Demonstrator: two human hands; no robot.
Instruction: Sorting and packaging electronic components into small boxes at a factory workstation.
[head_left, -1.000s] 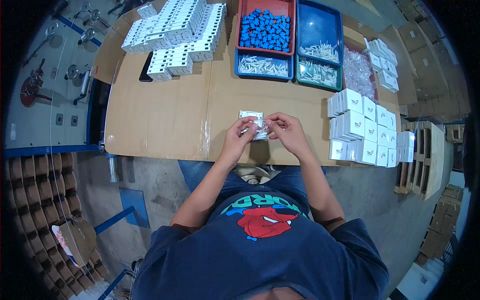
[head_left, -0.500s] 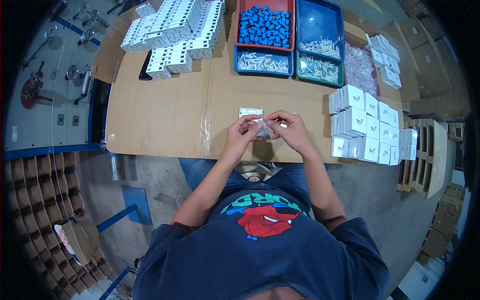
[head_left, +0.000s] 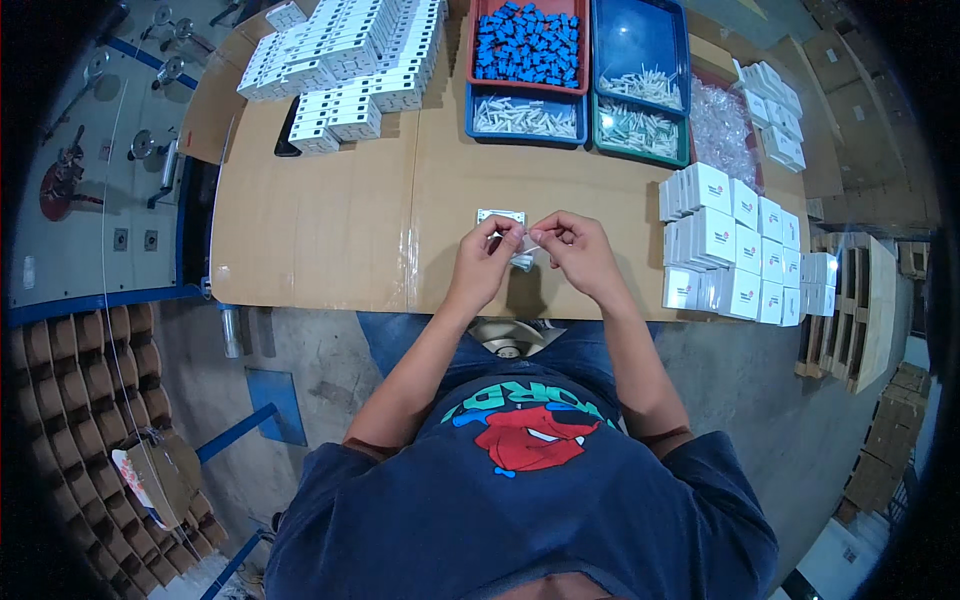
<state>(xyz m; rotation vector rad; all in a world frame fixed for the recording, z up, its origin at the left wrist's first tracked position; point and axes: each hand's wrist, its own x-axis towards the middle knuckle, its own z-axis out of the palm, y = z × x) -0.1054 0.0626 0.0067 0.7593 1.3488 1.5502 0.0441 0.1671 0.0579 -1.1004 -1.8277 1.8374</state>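
the thumb and fingertips of the left hand [head_left: 480, 262] are pinched nearly together at the centre of the frame, and those of the right hand [head_left: 585, 260] meet them from the other side, also drawn close; between them they grip a small pale, partly see-through piece [head_left: 527, 245], too small and too covered to make out fully. just beneath the fingertips, a flat white rectangular unit [head_left: 498, 215] lies on the brown cardboard-covered table [head_left: 320, 240], partly hidden by the hands. above the hands, toward the top of the frame, stand a red plastic tray [head_left: 530, 88] of small blue parts [head_left: 530, 45], a shallow blue tray [head_left: 525, 139] of thin white pegs [head_left: 525, 116], a deeper blue tray [head_left: 635, 35] with more such pegs at its near end, and a green tray [head_left: 640, 155] of similar pale pegs. beside these lies a heap of clear crinkled plastic [head_left: 722, 130]. at the right, white square cartons [head_left: 740, 240] are stacked along the table edge. in the upper left, rows of white box-shaped units [head_left: 335, 50] are piled, with a flat black object [head_left: 288, 130] touching them.
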